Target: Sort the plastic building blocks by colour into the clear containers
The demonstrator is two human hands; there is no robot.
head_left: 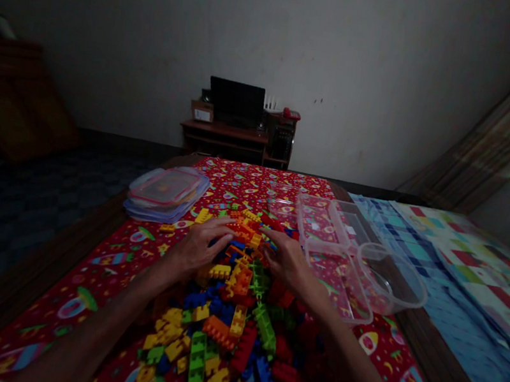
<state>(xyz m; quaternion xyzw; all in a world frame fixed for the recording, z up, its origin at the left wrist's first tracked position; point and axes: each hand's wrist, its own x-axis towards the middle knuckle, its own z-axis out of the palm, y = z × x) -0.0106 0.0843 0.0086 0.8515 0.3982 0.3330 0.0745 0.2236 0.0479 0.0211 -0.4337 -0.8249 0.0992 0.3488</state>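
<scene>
A heap of plastic building bricks [217,333] in yellow, blue, green, red and orange lies on the red patterned tablecloth [112,297]. My left hand [200,247] rests at the far left side of the heap, fingers stretched over the bricks and thumb apart. Across from it, my right hand [287,259] reaches over the far right side with its fingers extended; some fingertips are hard to make out among the bricks. Neither hand visibly grips a brick. Between them lie orange and yellow bricks [241,279], with a green brick [264,329] nearer to me.
Stacked lids [168,187] sit at the left table edge. Clear plastic containers [337,281] stand at the right, a rounded one [390,280] near the edge. Beyond are a desk with a monitor [236,103] and, rightward, a bed [479,272].
</scene>
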